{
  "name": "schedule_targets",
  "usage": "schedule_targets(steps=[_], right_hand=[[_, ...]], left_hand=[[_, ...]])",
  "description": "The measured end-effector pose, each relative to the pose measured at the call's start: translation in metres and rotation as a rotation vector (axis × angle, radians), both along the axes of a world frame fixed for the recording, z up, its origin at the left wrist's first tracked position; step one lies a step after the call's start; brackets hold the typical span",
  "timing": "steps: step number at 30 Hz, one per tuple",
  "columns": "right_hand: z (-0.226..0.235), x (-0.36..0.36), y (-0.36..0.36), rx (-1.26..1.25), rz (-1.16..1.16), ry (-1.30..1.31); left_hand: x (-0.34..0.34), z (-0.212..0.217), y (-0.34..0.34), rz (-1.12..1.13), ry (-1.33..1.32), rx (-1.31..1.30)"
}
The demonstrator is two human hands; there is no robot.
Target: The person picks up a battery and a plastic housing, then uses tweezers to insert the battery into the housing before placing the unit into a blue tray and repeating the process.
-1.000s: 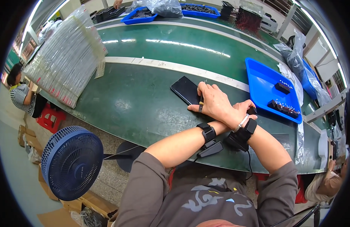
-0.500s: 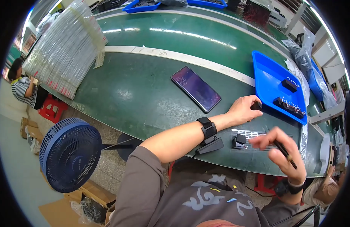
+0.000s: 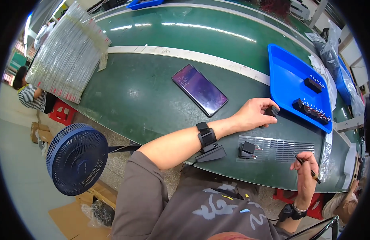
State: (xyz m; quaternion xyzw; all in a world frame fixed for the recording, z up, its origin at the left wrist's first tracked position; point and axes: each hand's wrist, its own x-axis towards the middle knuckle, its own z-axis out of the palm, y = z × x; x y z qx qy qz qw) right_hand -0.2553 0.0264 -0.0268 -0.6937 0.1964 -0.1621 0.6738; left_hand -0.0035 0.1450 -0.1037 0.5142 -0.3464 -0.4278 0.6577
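Beside the blue tray (image 3: pixel 287 76), the left hand (image 3: pixel 253 115) pinches a black block (image 3: pixel 273 111) — apparently positioning it; the right hand (image 3: pixel 307 174) grips a slim tool (image 3: pixel 315 176) — steady aim probably needed next.

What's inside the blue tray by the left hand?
Black parts with pale tips, in two clusters. The bit of tray floor under them is covered, so I can't see it.

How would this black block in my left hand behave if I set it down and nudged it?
The black block in your left hand is probably stiff: it looks boxy between your fingers. Flattish sides suggest sliding rather than rolling. Being small, it's likely easy to push.
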Motion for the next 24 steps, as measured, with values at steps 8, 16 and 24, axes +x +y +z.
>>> schedule_targets(steps=[8, 16, 24], right_hand=[[-0.030, 0.007, -0.013, 0.075, -0.141, -0.004], [-0.043, 0.008, -0.014, -0.121, -0.183, 0.023], [-0.038, 0.035, 0.003, -0.146, -0.263, 0.147]], left_hand=[[-0.005, 0.001, 0.004, -0.104, 0.131, -0.028], [-0.016, 0.004, 0.002, -0.170, 0.162, -0.046], [-0.011, 0.020, 0.008, -0.193, 0.147, 0.148]])
